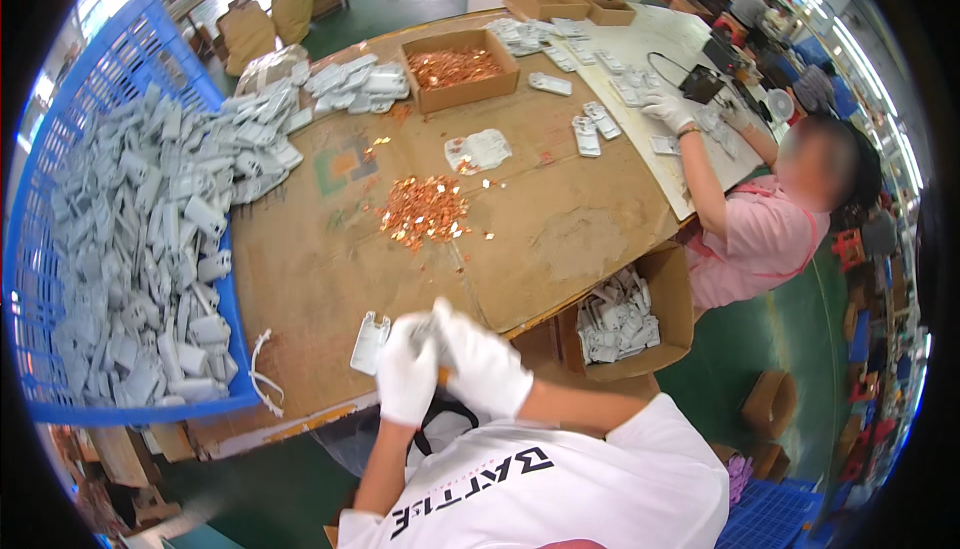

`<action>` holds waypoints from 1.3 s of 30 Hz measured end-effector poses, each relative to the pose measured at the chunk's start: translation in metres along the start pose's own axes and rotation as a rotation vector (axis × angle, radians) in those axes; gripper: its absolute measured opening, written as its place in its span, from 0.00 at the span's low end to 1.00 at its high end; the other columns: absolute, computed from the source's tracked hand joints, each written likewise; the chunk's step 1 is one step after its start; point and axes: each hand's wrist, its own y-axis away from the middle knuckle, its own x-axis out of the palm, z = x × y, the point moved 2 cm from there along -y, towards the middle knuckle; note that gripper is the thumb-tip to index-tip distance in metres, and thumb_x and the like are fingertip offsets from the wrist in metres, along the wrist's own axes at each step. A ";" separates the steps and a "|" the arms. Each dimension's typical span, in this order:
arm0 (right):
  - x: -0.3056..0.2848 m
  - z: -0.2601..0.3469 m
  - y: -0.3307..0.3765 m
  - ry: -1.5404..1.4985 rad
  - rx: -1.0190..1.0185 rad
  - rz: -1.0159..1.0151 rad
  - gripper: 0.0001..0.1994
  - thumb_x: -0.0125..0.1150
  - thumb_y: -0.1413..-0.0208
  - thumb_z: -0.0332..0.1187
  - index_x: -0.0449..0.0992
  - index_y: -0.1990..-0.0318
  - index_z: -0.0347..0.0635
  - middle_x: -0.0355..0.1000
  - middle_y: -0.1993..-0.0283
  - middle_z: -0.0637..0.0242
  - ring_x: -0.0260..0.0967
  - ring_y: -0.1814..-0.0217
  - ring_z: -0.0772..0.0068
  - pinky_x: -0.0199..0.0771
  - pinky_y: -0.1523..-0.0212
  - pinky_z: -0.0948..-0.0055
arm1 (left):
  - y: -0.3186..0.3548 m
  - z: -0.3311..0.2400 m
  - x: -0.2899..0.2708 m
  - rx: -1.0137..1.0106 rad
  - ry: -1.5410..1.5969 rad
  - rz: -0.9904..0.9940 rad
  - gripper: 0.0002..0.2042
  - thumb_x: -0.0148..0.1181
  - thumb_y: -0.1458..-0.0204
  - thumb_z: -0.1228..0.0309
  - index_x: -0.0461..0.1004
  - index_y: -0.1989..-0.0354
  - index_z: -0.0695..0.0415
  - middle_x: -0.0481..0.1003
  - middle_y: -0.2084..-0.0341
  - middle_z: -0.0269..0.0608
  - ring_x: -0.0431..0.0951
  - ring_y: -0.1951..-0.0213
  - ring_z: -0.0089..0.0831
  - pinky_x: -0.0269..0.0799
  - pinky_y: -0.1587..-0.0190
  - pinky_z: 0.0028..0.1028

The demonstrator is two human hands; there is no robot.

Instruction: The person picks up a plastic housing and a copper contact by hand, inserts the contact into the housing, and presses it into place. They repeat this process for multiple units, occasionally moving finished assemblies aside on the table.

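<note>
My left hand (407, 371), in a white glove, is closed at the table's near edge. Against it, also gloved in white, my right hand (482, 361) is closed, with its fingertips close to the left ones. Whatever sits between the fingers is mostly hidden and blurred. Just left of my left hand lies a pale grey plastic housing (369, 342) with a notched end. Farther in on the table is a loose heap of small copper-coloured metal pieces (424, 212), with a few scattered around it.
At the left stands a blue crate (235, 349) heaped with grey plastic housings (150, 249). An open cardboard box (460, 99) of copper pieces is at the back. Another carton (668, 294) holds white parts by the right edge. A co-worker (755, 234) handles housings at right.
</note>
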 end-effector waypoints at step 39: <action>-0.022 -0.207 -0.207 0.502 -0.204 0.041 0.05 0.61 0.52 0.27 0.81 0.68 0.48 0.72 0.64 0.59 0.72 0.59 0.53 0.74 0.60 0.56 | -0.108 0.088 -0.125 0.084 -1.034 -0.051 0.10 0.61 0.52 0.63 0.82 0.71 0.56 0.75 0.63 0.50 0.76 0.55 0.44 0.70 0.51 0.42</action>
